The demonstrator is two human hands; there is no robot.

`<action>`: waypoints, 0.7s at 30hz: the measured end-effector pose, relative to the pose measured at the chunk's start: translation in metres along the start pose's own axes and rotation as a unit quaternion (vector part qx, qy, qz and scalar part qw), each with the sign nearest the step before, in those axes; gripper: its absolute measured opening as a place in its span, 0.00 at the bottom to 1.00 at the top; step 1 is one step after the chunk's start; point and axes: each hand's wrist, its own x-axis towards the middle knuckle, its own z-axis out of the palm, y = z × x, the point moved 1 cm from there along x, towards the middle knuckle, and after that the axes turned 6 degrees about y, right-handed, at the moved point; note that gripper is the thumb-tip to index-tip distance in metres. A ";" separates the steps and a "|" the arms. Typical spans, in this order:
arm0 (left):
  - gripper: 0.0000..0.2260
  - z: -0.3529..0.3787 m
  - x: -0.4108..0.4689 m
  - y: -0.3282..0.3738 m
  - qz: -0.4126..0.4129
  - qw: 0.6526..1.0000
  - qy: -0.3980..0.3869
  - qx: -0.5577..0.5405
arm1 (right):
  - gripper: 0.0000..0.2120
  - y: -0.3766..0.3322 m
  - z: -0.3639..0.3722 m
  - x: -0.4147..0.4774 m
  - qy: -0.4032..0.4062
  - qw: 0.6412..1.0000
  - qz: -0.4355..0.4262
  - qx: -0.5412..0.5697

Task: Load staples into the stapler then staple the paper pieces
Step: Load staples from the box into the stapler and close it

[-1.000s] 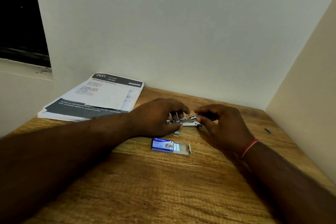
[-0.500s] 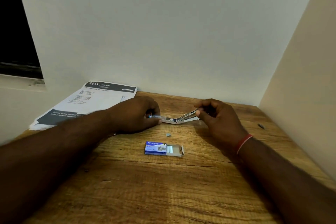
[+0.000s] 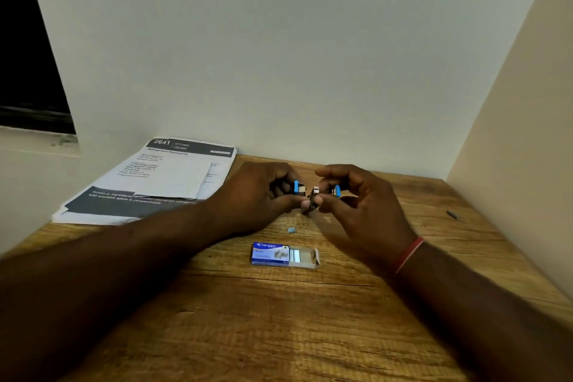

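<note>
A small metal stapler (image 3: 313, 195) with blue ends is held between both hands just above the wooden table (image 3: 279, 319). My left hand (image 3: 263, 195) grips one blue end and my right hand (image 3: 356, 198) grips the other, with the two halves folded up toward each other. In front of my hands lies a blue staple box (image 3: 283, 254), its tray slid out to the right and showing staple strips. A tiny pale blue piece (image 3: 291, 230) lies between the box and my hands. The paper pieces (image 3: 161, 177) lie stacked at the back left.
A white wall stands close behind the table and a beige wall runs along the right side. A small dark object (image 3: 452, 214) lies near the right wall. A dark window opening (image 3: 28, 56) is at the far left.
The stapler lay opened out flat between my hands half a second ago. My hands have come together and its two blue ends now stand close to each other.
</note>
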 end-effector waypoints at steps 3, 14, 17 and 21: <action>0.08 0.000 -0.002 0.005 0.023 1.000 -0.005 -0.005 | 0.21 -0.003 0.001 0.000 0.009 1.000 -0.022 -0.015; 0.06 0.002 -0.003 0.011 0.022 1.000 -0.010 -0.006 | 0.23 -0.005 0.001 0.001 0.028 0.993 -0.099 -0.062; 0.05 0.004 -0.003 0.010 0.026 1.000 -0.010 -0.005 | 0.23 -0.004 0.002 0.000 0.032 0.992 -0.102 -0.059; 0.05 0.006 -0.004 0.007 0.030 0.999 -0.012 0.010 | 0.24 -0.004 0.005 -0.001 0.032 0.990 -0.115 -0.074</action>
